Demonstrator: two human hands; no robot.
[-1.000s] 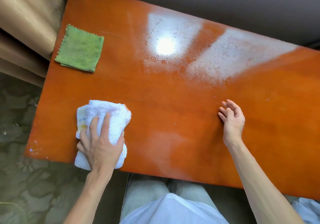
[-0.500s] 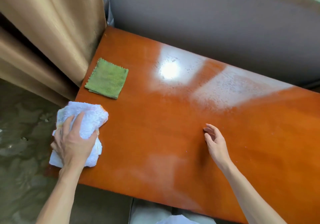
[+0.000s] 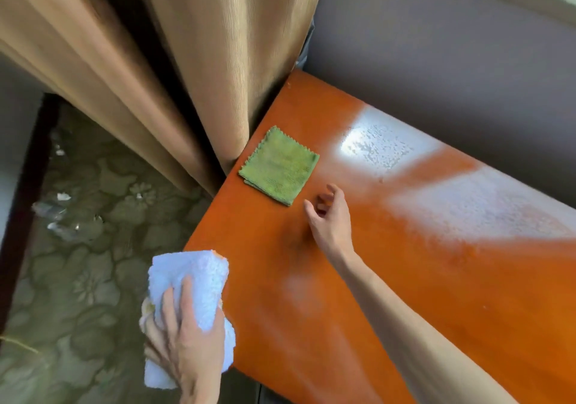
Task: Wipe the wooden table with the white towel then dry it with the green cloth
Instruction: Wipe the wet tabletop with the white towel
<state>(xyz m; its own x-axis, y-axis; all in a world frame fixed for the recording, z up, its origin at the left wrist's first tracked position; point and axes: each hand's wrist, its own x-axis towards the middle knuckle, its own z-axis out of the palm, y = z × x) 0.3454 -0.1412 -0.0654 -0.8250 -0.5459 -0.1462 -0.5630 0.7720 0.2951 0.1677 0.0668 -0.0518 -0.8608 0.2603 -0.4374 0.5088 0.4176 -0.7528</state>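
**At the tabletop's left end: towel in hand, green cloth lying flat**

At the near-left corner of the wooden tabletop (image 3: 436, 294), the left hand (image 3: 184, 344) grips the white towel (image 3: 193, 282). Its fingers (image 3: 170, 310) are curled over the bunched fabric, and the towel overhangs the tabletop's left edge, so most of it sits above the floor rather than on the wood. Whether the towel's underside touches the tabletop cannot be told.

The right hand (image 3: 330, 219) is above the tabletop, just beside the near-right corner of the green cloth (image 3: 279, 165), and apart from it. Its fingers are loosely curled and hold nothing (the thumb and fingertips point toward the cloth).

The green cloth lies flat on the tabletop near the far-left edge, square in outline with a zigzag border. It is well apart from the white towel.

Further items in view:

- A wet sheen with beaded droplets covers the far side of the tabletop, reflecting bright light.
- A tan curtain (image 3: 193, 60) hangs at the tabletop's far-left corner, its folds reaching down beside the edge.
- A floral-patterned floor (image 3: 87, 279) lies to the left, with small scraps of litter on it.
- A grey wall (image 3: 452, 60) runs behind the tabletop.
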